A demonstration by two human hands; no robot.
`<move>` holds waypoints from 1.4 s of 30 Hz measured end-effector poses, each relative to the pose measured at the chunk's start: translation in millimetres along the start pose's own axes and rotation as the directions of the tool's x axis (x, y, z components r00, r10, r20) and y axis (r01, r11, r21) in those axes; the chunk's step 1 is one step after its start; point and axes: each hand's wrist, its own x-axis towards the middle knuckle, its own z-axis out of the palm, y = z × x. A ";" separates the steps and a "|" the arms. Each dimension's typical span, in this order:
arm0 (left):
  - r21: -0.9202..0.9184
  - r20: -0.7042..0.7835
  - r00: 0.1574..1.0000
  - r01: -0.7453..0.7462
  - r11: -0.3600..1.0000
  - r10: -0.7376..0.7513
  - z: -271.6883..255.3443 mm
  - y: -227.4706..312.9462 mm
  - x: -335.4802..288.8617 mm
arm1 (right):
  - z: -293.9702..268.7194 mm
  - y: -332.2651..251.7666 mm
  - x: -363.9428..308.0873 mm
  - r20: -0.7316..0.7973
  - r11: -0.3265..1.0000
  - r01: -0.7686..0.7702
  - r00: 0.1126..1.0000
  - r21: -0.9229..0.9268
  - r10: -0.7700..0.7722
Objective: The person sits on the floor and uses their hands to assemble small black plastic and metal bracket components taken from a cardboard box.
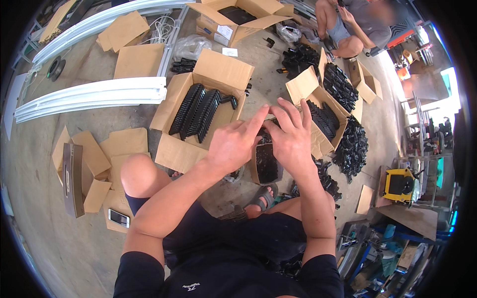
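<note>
My left hand (233, 145) and my right hand (290, 144) meet in front of me, above a small open box of tiny dark pieces (267, 166). Between their fingertips is a small black part (264, 133), mostly covered by the fingers, so its exact kind cannot be made out. Both hands are closed around it, with some right fingers raised. To the left, an open cardboard box (166, 116) holds neat rows of black plastic parts (191, 111). Right of my hands stands another open carton (301, 85) with stacked black parts (323, 119).
Heaps of loose black parts (351, 149) lie on the floor at right. White metal rails (89, 97) stretch across the left. A phone (119, 218) rests on flattened cardboard (130, 141). Another person (365, 30) squats at the far right. A yellow machine (399, 185) stands at right.
</note>
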 end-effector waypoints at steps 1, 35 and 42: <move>0.005 -0.008 1.000 -0.007 1.000 0.007 0.5 -0.2 0.3 | 0.5 0.4 -0.4 -0.011 1.000 -0.006 1.000 -0.003 0.006; -0.294 0.431 0.810 0.543 0.787 -0.398 4.2 -19.6 3.9 | 11.8 2.9 -1.3 0.201 0.998 -0.045 0.979 0.037 0.037; -0.447 0.760 0.577 0.799 0.402 -0.301 1.9 -25.4 15.3 | 17.5 23.8 -14.1 0.442 0.974 -0.075 0.897 0.212 -0.027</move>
